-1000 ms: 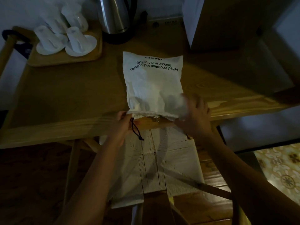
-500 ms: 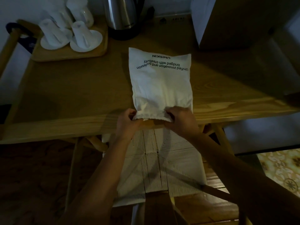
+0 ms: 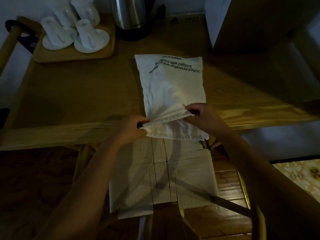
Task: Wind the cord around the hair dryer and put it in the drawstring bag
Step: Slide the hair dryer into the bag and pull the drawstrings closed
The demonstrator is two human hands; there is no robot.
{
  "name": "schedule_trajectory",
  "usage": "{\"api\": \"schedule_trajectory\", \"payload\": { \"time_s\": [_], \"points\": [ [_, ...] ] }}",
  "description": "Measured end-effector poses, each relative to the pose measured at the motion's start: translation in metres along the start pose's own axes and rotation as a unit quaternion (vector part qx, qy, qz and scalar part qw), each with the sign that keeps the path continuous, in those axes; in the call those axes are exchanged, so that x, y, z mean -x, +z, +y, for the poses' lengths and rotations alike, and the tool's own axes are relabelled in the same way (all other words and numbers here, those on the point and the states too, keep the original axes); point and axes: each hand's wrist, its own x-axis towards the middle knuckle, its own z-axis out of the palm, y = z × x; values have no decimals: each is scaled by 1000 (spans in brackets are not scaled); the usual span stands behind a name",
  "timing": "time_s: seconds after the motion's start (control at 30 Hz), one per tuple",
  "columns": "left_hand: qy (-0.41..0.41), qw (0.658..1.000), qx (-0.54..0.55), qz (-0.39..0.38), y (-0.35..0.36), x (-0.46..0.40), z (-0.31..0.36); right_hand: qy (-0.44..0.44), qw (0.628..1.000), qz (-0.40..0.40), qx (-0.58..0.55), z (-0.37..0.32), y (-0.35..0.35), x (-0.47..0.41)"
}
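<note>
A white drawstring bag [image 3: 171, 84] with black upside-down lettering lies on the wooden table [image 3: 78, 94], its mouth at the near edge. My left hand [image 3: 131, 129] pinches the left end of the mouth's upper hem. My right hand [image 3: 202, 116] pinches the same hem at the right, and the cloth is gathered in folds between them. The lower hem hangs over the table's edge, with a dark drawstring end [image 3: 207, 143] dangling at its right corner. No hair dryer or cord is visible; the bag looks filled.
A wooden tray [image 3: 72, 56] with upturned white cups on saucers [image 3: 91, 37] stands at the back left, a steel kettle [image 3: 131, 16] behind the bag, a dark box-shaped unit [image 3: 259, 23] at the back right. A woven-seat chair [image 3: 162, 177] sits below the table's edge.
Both hands moved from the bag's lower edge onto the top hem of its mouth and pulled it apart sideways, bunching the cloth. The drawstring end now hangs at the right.
</note>
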Motion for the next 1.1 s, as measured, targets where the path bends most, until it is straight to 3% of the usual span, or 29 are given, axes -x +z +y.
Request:
{"api": "schedule_trajectory", "payload": {
  "time_s": [0.17,0.27,0.37,0.47,0.5,0.57,0.63,0.7,0.8,0.9,1.03,1.1],
  "points": [
    [-93,973,209,-22,-3,1,-3,67,995,-71,30,16,4,0],
    [-118,957,261,-55,-2,2,-5,75,992,-68,78,21,8,6],
    [-129,951,279,-39,2,5,-10,34,984,8,174,23,19,23],
    [-128,954,272,9,10,12,-18,26,963,153,222,37,26,55],
    [-129,953,274,28,14,15,-22,46,957,217,189,43,27,67],
    [-145,951,266,55,21,23,-28,137,949,284,18,53,31,84],
    [-156,957,234,65,29,31,-35,228,913,265,-209,55,37,91],
    [-152,964,205,79,35,38,-40,270,879,209,-333,58,43,93],
    [-148,963,203,101,39,43,-40,260,884,105,-374,59,45,96],
    [-144,968,183,88,37,47,-41,288,874,76,-385,61,38,98],
    [-164,977,103,88,30,55,-53,317,866,119,-368,70,11,111],
    [-180,966,123,138,26,61,-62,321,820,147,-451,76,-2,122]
  ]
}}
